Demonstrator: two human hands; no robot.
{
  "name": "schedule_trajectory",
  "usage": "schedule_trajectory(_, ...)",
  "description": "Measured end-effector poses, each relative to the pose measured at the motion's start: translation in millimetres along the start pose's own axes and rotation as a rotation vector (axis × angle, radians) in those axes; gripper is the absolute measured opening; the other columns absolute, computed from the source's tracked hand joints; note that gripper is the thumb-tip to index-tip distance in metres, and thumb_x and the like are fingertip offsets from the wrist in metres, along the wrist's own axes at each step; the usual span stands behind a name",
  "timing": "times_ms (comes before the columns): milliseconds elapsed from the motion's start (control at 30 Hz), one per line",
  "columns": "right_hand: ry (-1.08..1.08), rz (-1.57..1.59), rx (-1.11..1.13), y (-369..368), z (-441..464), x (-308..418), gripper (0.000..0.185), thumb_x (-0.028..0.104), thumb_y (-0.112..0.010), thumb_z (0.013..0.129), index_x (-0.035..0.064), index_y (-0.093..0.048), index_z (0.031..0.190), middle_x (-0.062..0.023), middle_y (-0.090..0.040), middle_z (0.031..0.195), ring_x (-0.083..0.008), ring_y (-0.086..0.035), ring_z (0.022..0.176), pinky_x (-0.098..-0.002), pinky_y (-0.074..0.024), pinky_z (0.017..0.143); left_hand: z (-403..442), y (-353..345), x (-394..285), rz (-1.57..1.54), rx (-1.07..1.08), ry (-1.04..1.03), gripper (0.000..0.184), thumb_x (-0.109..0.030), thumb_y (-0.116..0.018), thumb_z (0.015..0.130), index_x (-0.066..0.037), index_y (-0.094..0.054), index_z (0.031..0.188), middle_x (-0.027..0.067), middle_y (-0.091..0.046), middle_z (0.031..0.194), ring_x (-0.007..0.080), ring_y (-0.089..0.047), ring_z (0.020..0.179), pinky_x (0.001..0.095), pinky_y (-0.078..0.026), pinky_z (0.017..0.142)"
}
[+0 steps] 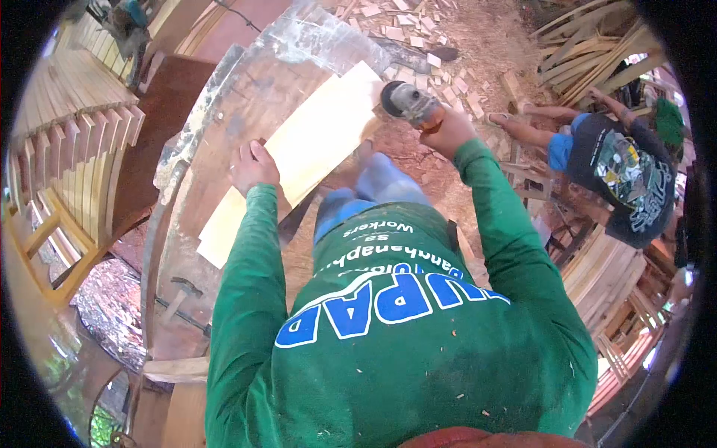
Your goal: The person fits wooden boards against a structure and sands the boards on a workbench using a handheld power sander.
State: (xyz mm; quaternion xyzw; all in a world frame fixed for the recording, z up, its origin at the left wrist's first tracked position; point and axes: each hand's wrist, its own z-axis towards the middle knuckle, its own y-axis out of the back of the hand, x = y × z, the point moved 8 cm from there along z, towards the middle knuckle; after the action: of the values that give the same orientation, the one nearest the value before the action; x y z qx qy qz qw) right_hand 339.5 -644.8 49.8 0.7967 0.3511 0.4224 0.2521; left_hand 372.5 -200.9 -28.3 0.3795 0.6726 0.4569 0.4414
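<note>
A long pale wooden board (314,142) lies slanted across the worn workbench (179,254). My left hand (254,168) rests on the board's left edge, its fingers spread apart and pressing on the wood. With my right hand (447,131) I grip an angle grinder (409,102), fingers wrapped round its body. The grinder's disc is at the board's far right end; whether it touches the wood cannot be made out.
A hammer (179,300) lies on the bench at the left. Stacked slats (75,142) stand far left. Wood scraps (455,82) litter the ground ahead. Another person (620,172) in a dark shirt is at the right, near curved wooden strips (597,60) and planks (605,276).
</note>
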Motion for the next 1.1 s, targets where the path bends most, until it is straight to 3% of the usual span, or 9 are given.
schedule_trajectory(167,-0.118,0.41,-0.257,-12,-26,-110,0.047,0.031,-0.084,0.068,0.0023,-0.074,0.103,-0.0134,-0.077,0.091,-0.0263,-0.075,0.087,-0.0371,-0.0574,0.082,-10,-16,-95,0.094,0.045,-0.381,0.055,-0.041,-0.044,0.101,-0.02,-0.047,0.152,0.0143,-0.048,0.154,0.0365,-0.051,0.135,0.0573,-0.04,0.108)
schedule_trajectory(300,-0.28,0.199,-0.278,32,-70,-105,0.042,0.032,-0.085,0.068,0.0019,-0.076,0.096,-0.0164,-0.076,0.088,-0.029,-0.075,0.085,-0.0393,-0.0573,0.081,-39,-42,-229,0.167,0.187,-0.756,0.072,-0.053,-0.043,0.101,-0.014,-0.032,0.161,0.0118,-0.023,0.171,0.0294,-0.022,0.157,0.0634,-0.014,0.12)
schedule_trajectory(433,-0.304,0.118,-0.418,52,-121,-106,0.047,0.032,-0.085,0.067,0.0012,-0.074,0.101,-0.0187,-0.076,0.09,-0.0334,-0.075,0.088,-0.0424,-0.0576,0.081,-77,-66,-273,0.276,0.226,-0.848,0.072,-0.06,-0.044,0.1,-0.015,-0.041,0.156,0.0134,-0.022,0.171,0.0414,-0.017,0.157,0.0682,-0.016,0.118)
schedule_trajectory(567,-0.276,0.161,-0.495,43,-152,-127,0.053,0.03,-0.085,0.068,0.0022,-0.072,0.111,-0.0184,-0.076,0.101,-0.0323,-0.074,0.096,-0.0418,-0.0566,0.087,-117,-63,-256,0.299,0.465,-1.171,0.06,-0.049,-0.049,0.1,-0.013,-0.053,0.148,0.0141,-0.027,0.169,0.0344,-0.024,0.156,0.0673,-0.022,0.118)
schedule_trajectory(667,-0.264,0.162,-0.436,34,-148,-144,0.058,0.031,-0.086,0.069,0.0033,-0.069,0.117,-0.0169,-0.075,0.108,-0.0297,-0.073,0.102,-0.041,-0.0558,0.09,-121,-29,-218,0.009,0.513,-1.016,0.063,-0.044,-0.052,0.1,-0.017,-0.041,0.156,0.0115,-0.026,0.169,0.0292,-0.022,0.157,0.064,-0.018,0.122)
schedule_trajectory(833,-0.039,0.154,-0.294,48,-85,-105,0.044,0.024,-0.082,0.074,0.0029,-0.072,0.111,-0.009,-0.076,0.098,-0.0196,-0.072,0.089,-0.0369,-0.0552,0.085,-64,-11,-102,0.164,0.252,-0.288,0.087,-0.052,-0.062,0.093,-0.005,-0.03,0.158,0.0229,-0.023,0.167,0.0427,-0.021,0.155,0.0657,-0.026,0.118)
schedule_trajectory(933,0.141,0.102,-0.135,52,-9,-75,0.043,0.023,-0.081,0.074,0.0028,-0.072,0.111,-0.0103,-0.076,0.098,-0.0202,-0.072,0.092,-0.0375,-0.0547,0.086,-59,16,-63,0.201,0.273,0.035,0.101,-0.059,-0.066,0.089,-0.002,-0.022,0.16,0.0255,-0.016,0.168,0.0489,-0.019,0.153,0.0692,-0.031,0.114)
schedule_trajectory(967,0.125,-0.029,-0.039,57,9,-51,0.059,0.031,-0.084,0.073,0.0026,-0.065,0.122,-0.0181,-0.075,0.106,-0.0339,-0.071,0.104,-0.042,-0.0544,0.091,-63,19,-54,0.202,0.279,0.126,0.104,-0.062,-0.066,0.089,-0.001,-0.02,0.16,0.0265,-0.012,0.168,0.0506,-0.017,0.153,0.0702,-0.031,0.113)
schedule_trajectory(1100,0.427,-0.065,0.305,51,82,8,0.056,0.029,-0.084,0.075,0.0026,-0.064,0.121,-0.0204,-0.074,0.106,-0.0342,-0.071,0.106,-0.0434,-0.0543,0.091,-91,5,-26,0.065,0.292,0.543,0.119,-0.071,-0.069,0.083,0.004,-0.016,0.16,0.0375,-0.008,0.164,0.0583,-0.017,0.15,0.0681,-0.028,0.117)
